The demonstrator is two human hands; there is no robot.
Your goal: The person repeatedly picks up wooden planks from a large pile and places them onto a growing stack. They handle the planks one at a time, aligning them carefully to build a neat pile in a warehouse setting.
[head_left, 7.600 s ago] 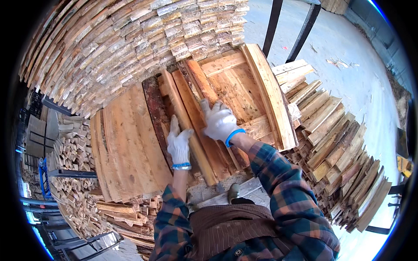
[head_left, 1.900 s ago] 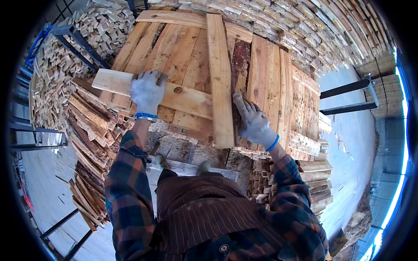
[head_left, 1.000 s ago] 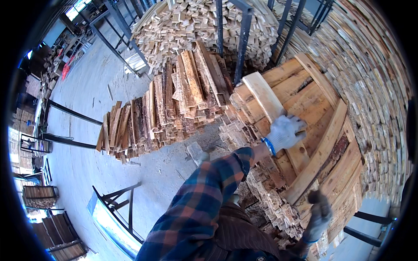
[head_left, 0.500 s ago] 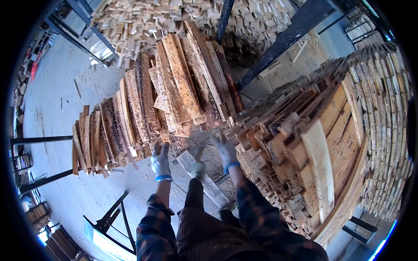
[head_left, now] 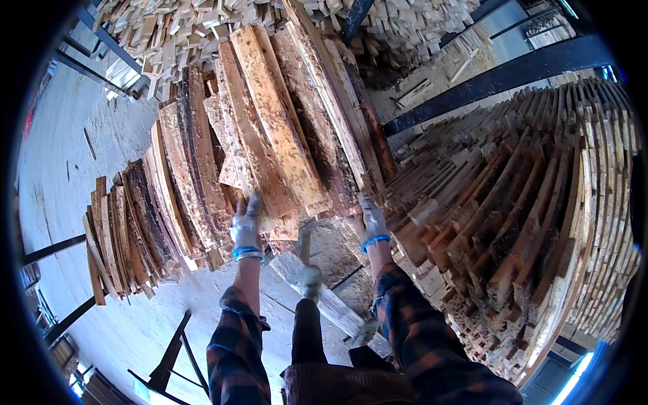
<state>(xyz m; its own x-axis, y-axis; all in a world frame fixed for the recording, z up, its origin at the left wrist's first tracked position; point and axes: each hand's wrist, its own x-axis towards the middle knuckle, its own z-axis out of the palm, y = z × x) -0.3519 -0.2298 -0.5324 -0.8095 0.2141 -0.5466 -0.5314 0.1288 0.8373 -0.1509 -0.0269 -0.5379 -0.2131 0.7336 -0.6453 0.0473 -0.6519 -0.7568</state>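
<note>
Concrete floor (head_left: 50,182), pale grey, runs from 7 to 11 o'clock. Large plank stack (head_left: 499,202) from 2 to 5 o'clock. Rough-board pile (head_left: 196,162) from 9 to 12 o'clock, its lower ends facing the person; behind it, at 12, a heap of short offcuts (head_left: 196,20). Dark metal beam (head_left: 499,81) at 1 to 2 o'clock. Yellow-brown board (head_left: 278,118) lies on the pile, just off 12.

Handling (judged): boards stiff, moderately heavy, dry and coarse; little slip through gloves, but bark may flake and edges splinter. Uneven widths may let a bundle shear. Best hold: both outer long edges near the lower ends, fingers under.

Left hand (head_left: 246,226), gloved, at 7 o'clock of that board's lower end; right hand (head_left: 370,219), gloved, at 4. Fingers of both extended, neither wrapped round wood; contact cannot be told.
</note>
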